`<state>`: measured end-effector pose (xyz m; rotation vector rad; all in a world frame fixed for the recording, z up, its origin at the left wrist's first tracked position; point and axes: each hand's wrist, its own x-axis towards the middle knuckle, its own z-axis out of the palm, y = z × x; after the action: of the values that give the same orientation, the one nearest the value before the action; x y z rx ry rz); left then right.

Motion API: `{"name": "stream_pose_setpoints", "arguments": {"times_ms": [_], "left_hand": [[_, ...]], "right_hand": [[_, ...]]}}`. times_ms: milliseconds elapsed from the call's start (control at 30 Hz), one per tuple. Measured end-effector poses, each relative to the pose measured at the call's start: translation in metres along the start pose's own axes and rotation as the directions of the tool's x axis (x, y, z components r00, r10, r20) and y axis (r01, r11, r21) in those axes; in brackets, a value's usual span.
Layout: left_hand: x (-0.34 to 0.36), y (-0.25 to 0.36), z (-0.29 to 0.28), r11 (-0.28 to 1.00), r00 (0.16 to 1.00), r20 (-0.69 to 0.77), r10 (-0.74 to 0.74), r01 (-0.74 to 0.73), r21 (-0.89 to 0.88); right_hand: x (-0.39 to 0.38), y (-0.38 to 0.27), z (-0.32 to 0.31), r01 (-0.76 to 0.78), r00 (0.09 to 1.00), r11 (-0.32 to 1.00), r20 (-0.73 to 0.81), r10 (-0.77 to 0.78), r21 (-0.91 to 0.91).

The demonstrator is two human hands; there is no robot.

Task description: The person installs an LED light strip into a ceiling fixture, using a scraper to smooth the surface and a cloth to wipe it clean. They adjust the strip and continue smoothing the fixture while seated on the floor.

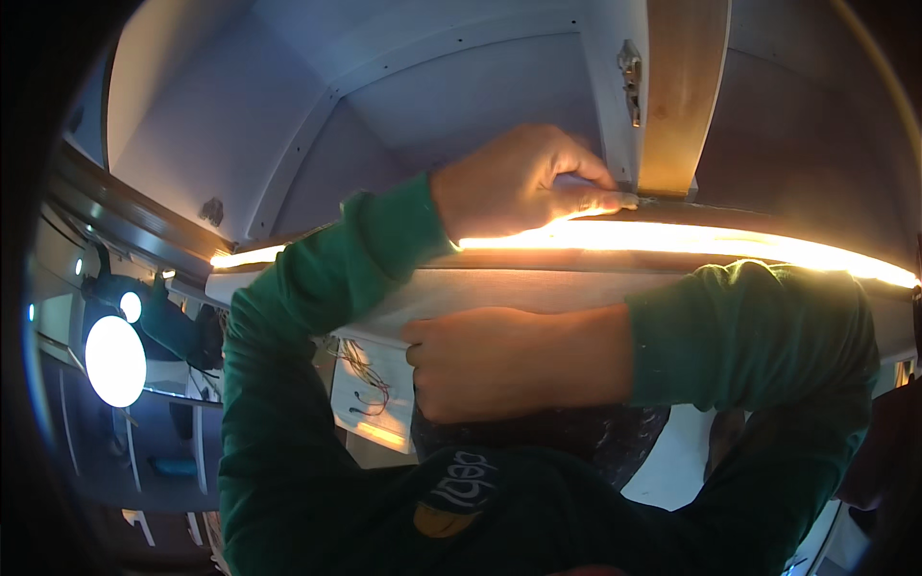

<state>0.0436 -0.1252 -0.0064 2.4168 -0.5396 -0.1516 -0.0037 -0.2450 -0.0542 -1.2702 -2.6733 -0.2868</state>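
Looking up into a cabinet interior: pale grey panels [288, 106] filled the upper half of the view. At far left, a round white lamp [115, 360] glowed, with a smaller light [130, 306] just above it. A lit LED strip [711, 238] ran along the underside edge of the shelf [538, 286], bright from a short stretch at the left to the right rim of the view.

Left hand [523, 182], green sleeve [288, 384] rising from the lower left: curled over the strip, fingertips [615, 200] pressed onto it just below the metal hinge [631, 79] and the wooden upright [682, 96]. Grip partly closed; whether it pinched the strip or only pressed on it could not be told.

Loose thin wires [365, 379] hung beneath the shelf, left of centre.

Right hand [499, 360], arm entering from the right: clenched into a fist under the shelf, knuckles toward the left. What it enclosed, if anything, was hidden.
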Motion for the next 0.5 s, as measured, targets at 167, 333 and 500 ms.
{"name": "stream_pose_setpoints", "arguments": {"times_ms": [167,333,500], "left_hand": [[-0.063,-0.03,-0.052,0.948,0.947,0.127,-0.295,0.307,-0.085],[-0.136,-0.055,-0.08,0.915,0.92,-0.015,-0.393,0.389,-0.109],[-0.128,-0.059,-0.071,0.966,0.966,-0.041,-0.255,0.253,-0.06]], "right_hand": [[0.0,0.003,0.003,0.019,1.0,1.0,-0.018,-0.019,-0.021],[0.008,0.001,0.01,-0.062,0.989,0.992,0.125,0.076,-0.113],[0.008,0.006,0.005,0.021,0.994,0.993,0.106,-0.009,-0.114]]}}
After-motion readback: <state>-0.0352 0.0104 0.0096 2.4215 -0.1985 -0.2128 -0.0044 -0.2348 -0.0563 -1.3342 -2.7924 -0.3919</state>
